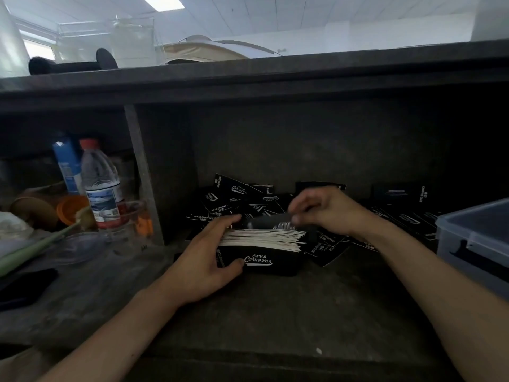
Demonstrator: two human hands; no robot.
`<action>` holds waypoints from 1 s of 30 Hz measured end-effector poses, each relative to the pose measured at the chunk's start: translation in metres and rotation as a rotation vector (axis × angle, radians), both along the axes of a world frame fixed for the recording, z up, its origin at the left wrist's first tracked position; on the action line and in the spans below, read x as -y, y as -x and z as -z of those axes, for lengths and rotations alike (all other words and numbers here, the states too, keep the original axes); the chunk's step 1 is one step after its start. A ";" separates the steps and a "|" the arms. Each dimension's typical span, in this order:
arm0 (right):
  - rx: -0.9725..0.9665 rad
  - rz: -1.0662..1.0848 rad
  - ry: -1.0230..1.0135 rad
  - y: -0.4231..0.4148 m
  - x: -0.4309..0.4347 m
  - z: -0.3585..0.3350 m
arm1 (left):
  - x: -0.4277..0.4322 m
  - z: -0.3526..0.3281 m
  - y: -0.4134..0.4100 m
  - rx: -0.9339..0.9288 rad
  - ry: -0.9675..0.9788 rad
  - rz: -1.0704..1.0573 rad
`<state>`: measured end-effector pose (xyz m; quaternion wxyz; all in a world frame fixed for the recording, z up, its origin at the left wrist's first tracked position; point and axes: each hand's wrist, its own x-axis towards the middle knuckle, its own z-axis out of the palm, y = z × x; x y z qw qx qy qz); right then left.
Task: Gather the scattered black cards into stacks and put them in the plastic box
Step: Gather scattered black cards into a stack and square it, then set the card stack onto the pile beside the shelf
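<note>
A thick stack of black cards (264, 239) with white edges stands on its side at the middle of the dark desk, its front card printed "Club Camping". My left hand (209, 260) grips the stack's left end, thumb across the front card. My right hand (327, 209) hovers over the stack's top right and pinches a blurred black card (268, 222). Several loose black cards (237, 198) lie scattered behind the stack and to its right. The plastic box (473, 238), bluish and translucent, sits at the right edge.
Left of a vertical divider (143, 177) stand a water bottle (102, 186), a blue carton (67, 166), an orange cup (70, 208) and a glass bowl. A dark phone (24, 285) lies at the far left. A shelf (248, 78) overhangs the desk.
</note>
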<state>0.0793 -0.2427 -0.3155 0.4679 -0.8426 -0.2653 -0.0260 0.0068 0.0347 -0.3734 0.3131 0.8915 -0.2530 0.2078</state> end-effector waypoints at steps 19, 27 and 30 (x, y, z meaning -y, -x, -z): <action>0.253 0.341 0.004 0.125 -0.029 0.028 | 0.038 -0.038 0.042 -0.104 0.029 -0.048; -0.069 0.267 -0.032 0.139 -0.028 0.046 | 0.053 -0.015 0.067 -0.405 0.383 -0.064; -0.133 0.244 -0.091 0.138 -0.025 0.042 | 0.053 -0.015 0.066 -0.490 0.447 -0.063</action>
